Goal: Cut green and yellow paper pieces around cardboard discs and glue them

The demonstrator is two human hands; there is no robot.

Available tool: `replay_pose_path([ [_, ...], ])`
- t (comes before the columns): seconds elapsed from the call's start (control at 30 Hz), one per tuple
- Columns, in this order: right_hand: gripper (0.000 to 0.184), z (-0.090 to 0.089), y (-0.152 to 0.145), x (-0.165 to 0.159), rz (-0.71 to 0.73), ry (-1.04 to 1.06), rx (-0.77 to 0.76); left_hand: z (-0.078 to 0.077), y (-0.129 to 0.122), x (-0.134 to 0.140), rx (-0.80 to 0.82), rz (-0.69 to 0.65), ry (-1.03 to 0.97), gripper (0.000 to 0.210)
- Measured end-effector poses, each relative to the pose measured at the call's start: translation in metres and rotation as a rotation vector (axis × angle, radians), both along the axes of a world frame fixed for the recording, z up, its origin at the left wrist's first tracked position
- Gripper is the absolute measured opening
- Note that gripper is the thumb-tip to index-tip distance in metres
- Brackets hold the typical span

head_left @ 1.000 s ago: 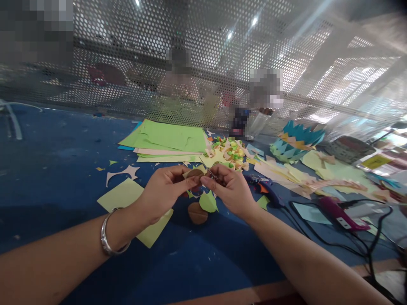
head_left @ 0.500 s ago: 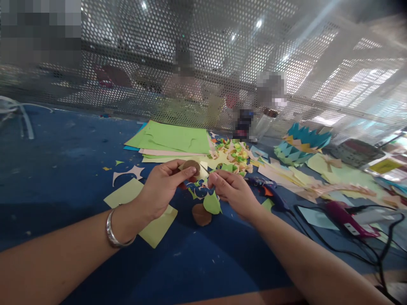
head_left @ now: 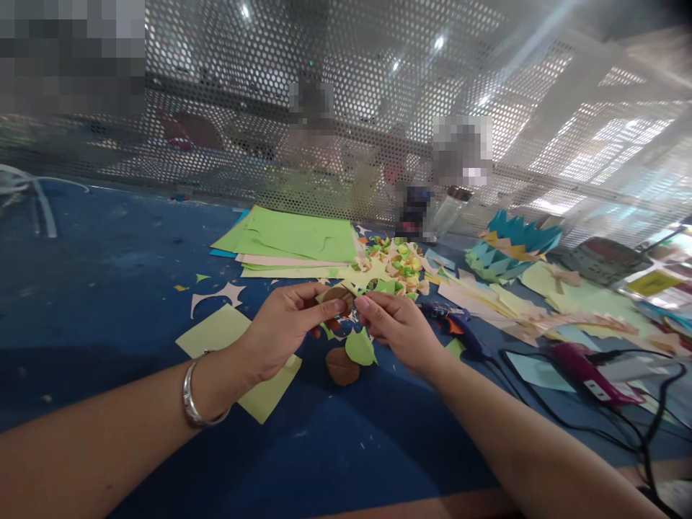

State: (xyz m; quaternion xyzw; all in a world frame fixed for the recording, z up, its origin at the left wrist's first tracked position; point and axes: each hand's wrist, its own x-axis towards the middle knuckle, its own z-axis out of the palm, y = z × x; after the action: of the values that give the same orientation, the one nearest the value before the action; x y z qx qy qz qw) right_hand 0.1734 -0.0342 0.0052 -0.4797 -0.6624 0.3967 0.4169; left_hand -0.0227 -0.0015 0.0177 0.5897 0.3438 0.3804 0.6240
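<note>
Between the thumb and fingers of my left hand (head_left: 286,321) is a thin brown round piece (head_left: 338,295), tilted above the table. My right hand (head_left: 397,324) is closed in a pinch at the right edge of that piece; what its fingertips grip, if anything, is too small to make out. Just below the hands, a second brown round piece (head_left: 340,367) lies on the blue table (head_left: 303,447), partly under a green leaf-shaped paper cutout (head_left: 360,347). A pale yellow paper sheet (head_left: 216,333) lies partly beneath my left wrist.
Green paper sheets (head_left: 303,234) are stacked behind my hands, beside a heap of curled paper pieces (head_left: 400,263). To the right are a glue gun (head_left: 459,328), a magenta power strip (head_left: 589,375) with black cords, and a blue paper crown (head_left: 516,241). A perforated metal screen (head_left: 357,94) stands behind.
The brown piece in my left hand has shifted slightly right and down and tilted flatter. My right fingertips now meet its edge, where a small gap showed before.
</note>
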Motion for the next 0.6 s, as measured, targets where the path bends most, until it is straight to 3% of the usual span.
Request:
replay_pose_path([
  [0.43, 0.047, 0.0007, 0.0000, -0.0001, 0.003, 0.033, -0.013, -0.0048, 0.0009, -0.0003, -0.087, -0.079, -0.072, 0.020],
  [0.6, 0.046, 0.0014, -0.0002, 0.0005, 0.010, 0.026, -0.004, -0.0035, 0.0006, -0.0002, -0.080, -0.048, -0.060, 0.020],
])
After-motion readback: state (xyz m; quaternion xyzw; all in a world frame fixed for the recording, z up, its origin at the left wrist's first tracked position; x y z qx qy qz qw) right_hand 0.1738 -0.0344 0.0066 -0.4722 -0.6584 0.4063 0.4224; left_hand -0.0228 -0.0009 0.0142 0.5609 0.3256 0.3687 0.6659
